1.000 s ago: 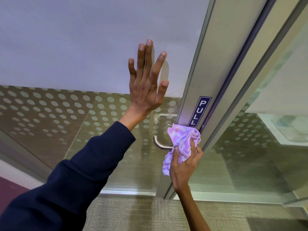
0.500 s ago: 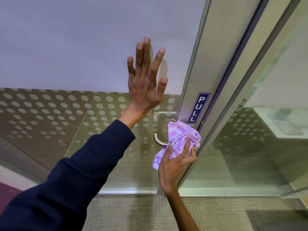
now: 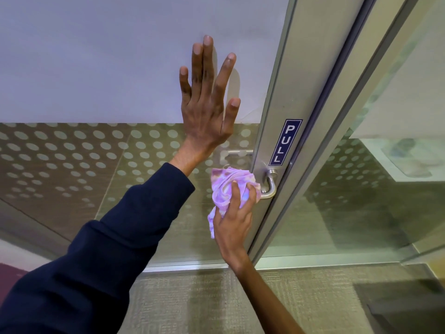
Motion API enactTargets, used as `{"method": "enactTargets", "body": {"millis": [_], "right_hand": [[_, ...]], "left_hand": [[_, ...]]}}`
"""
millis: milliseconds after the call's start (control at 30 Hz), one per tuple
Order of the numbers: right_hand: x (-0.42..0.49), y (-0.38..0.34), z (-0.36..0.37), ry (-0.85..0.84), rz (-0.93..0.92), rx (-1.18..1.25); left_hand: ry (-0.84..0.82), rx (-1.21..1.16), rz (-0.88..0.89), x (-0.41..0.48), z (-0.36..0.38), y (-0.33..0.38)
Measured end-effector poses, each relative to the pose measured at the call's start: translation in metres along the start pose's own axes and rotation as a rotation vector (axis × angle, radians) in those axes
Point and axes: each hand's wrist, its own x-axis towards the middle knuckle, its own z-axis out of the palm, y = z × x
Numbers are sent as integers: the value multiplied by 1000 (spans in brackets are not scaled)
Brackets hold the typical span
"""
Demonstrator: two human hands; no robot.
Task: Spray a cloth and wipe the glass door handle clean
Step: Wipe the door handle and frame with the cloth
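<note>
Two fingers [image 3: 237, 196] over bunched cloth [image 3: 226, 186], cloth touching handle [image 3: 269, 186]

A lilac-and-white mottled cloth [image 3: 228, 186] is seen against a brushed silver handle [image 3: 269, 186] (pale dots pattern the glass [image 3: 72, 150]), beside a navy sleeve [image 3: 108, 249] and blue PULL sign [image 3: 285, 142].

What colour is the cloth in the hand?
The cloth is purple with paler patches, shown in the head view.
</note>
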Motion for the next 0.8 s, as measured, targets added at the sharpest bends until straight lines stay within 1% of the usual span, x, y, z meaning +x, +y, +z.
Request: {"method": "enactTargets", "body": {"millis": [167,367,467,600,800], "right_hand": [[4,12,-9,-141,-123,-79],[8,17,-27,-216,-218,-123],[11,16,-39,-295,-276,-169],[15,10,-53,-417,-297,-263],[36,17,-80,-551,-536,-427]], "left_hand": [[14,-7,-4,1,0,-1],[-1,37,2,3,0,0],[-11,54,-7,1,0,0],[-22,40,-22,-2,-3,1],[-54,75,-3,-2,-7,1]]}}
